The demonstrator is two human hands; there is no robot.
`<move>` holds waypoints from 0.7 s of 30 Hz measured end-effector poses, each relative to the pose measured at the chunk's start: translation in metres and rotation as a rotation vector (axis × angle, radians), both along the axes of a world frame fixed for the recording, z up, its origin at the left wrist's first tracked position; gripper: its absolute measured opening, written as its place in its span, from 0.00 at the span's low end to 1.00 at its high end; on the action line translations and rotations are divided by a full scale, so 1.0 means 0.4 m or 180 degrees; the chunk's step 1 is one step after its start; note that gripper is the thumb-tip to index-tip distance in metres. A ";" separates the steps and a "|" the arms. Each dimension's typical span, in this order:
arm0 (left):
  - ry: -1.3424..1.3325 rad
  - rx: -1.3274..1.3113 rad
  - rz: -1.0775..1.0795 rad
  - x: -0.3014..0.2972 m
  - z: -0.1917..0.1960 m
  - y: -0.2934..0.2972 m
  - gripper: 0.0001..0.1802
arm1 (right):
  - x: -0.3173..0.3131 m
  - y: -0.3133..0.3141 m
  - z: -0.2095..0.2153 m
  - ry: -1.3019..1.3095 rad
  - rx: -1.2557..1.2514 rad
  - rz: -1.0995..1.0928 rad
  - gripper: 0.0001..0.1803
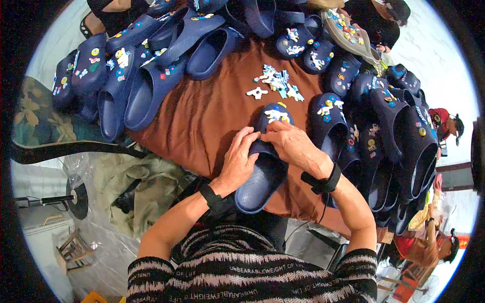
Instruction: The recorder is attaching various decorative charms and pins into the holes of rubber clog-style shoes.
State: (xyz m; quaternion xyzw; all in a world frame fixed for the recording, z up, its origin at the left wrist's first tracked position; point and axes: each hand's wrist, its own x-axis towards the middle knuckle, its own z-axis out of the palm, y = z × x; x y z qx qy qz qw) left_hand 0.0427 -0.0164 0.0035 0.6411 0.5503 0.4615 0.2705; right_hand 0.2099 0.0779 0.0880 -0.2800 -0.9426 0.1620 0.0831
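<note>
A navy clog (260, 184) lies in front of me at the brown cloth's near edge, its toe pointing away and its open heel toward me. My left hand (237, 159) grips the left side of its upper, fingers closed. My right hand (293, 144) is closed over the right side and top of the upper, its fingertips meeting those of the left. White and blue charms with a yellow one (277, 113) sit on the toe. What lies under my fingertips is hidden. Beyond the toe is a loose pile of blue and white charms (275, 78), with a single white charm (257, 93) beside it.
Navy clogs with charms crowd the left (156, 91) and right (328, 118) of the brown cloth (202, 121). A grey-beige clog (348, 35) lies at the far right. Other people sit around the far and right sides. A green cloth heap (139, 189) lies lower left.
</note>
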 end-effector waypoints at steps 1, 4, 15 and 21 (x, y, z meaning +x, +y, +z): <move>0.0059 0.0018 0.0002 -0.001 0.003 0.001 0.32 | 0.003 0.000 0.002 0.0023 -0.0056 -0.0041 0.16; 0.0058 0.0084 -0.0001 0.004 0.004 0.002 0.32 | 0.019 0.026 -0.006 0.0472 -0.0262 0.0163 0.14; 0.0322 0.0345 -0.0218 -0.002 0.034 0.009 0.32 | 0.122 0.370 -0.181 0.0421 0.0195 -0.1447 0.14; 0.0156 0.0224 -0.0132 0.006 0.030 0.006 0.32 | 0.077 0.410 -0.239 -0.0289 0.0395 -0.1875 0.18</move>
